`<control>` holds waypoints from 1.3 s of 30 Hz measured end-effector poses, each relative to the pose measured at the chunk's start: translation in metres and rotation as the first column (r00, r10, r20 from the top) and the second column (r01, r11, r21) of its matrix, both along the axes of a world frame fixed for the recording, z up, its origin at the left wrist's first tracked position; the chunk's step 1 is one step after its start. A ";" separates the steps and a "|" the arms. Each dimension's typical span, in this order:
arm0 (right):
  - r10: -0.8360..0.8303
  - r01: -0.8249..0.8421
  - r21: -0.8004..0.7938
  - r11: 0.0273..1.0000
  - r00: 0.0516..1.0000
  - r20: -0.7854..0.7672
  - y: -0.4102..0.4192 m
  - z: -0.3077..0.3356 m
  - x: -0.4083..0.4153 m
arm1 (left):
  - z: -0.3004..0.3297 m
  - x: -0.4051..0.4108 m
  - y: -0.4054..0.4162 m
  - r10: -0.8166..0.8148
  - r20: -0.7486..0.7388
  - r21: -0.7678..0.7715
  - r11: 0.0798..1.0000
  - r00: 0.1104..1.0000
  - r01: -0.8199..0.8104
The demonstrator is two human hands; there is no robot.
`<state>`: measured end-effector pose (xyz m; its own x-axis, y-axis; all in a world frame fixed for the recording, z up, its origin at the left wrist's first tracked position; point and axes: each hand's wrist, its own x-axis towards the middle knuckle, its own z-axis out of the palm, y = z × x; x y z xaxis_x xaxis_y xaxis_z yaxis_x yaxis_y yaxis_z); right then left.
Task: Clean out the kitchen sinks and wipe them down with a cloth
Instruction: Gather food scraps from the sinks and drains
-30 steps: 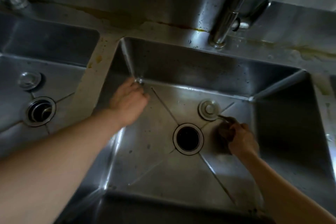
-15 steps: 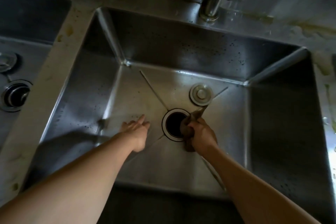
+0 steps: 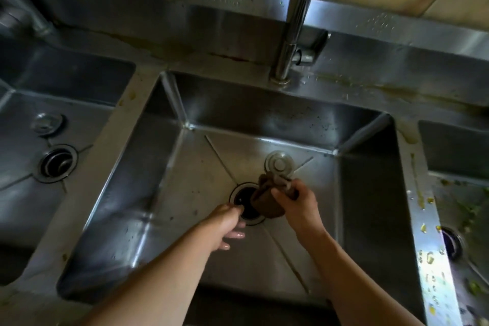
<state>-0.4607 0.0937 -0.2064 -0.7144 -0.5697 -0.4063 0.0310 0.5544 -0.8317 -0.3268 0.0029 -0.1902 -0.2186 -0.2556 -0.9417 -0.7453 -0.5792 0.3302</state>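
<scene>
The middle steel sink (image 3: pixel 148 182) lies below me, its dark round drain (image 3: pixel 247 204) at the centre of the floor. My right hand (image 3: pixel 296 202) grips a bunched brown cloth (image 3: pixel 267 200) that hangs over the drain's right edge. My left hand (image 3: pixel 225 223) is low in the basin at the drain's near-left rim, wet fingers loosely bent, fingertips at the rim, holding nothing that I can see. A round metal drain stopper (image 3: pixel 279 162) lies on the sink floor just behind the cloth.
A tall tap (image 3: pixel 293 34) rises behind the middle sink. The left sink (image 3: pixel 21 156) has its own drain (image 3: pixel 57 163) and stopper (image 3: pixel 47 122). The right sink (image 3: pixel 465 193) holds green and yellow food scraps, with more on the divider (image 3: pixel 426 246).
My left hand moved from the sink's far-left corner to the drain. My right hand brought the cloth from right of the drain onto its edge. The view pulled back and up.
</scene>
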 end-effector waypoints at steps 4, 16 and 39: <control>-0.005 0.007 -0.070 0.998 1.000 0.022 0.002 0.018 0.004 | 0.011 -0.007 0.013 0.097 -0.034 0.041 0.995 0.995 -0.095; 0.042 -0.042 0.001 0.999 0.992 -0.119 0.035 0.076 0.000 | 0.071 -0.002 0.013 -0.034 -0.096 -0.242 0.970 0.995 0.010; -0.346 0.324 -0.119 0.938 0.885 -0.311 0.215 0.153 -0.128 | 0.139 -0.145 0.130 -0.411 -0.240 -0.442 0.853 0.879 0.278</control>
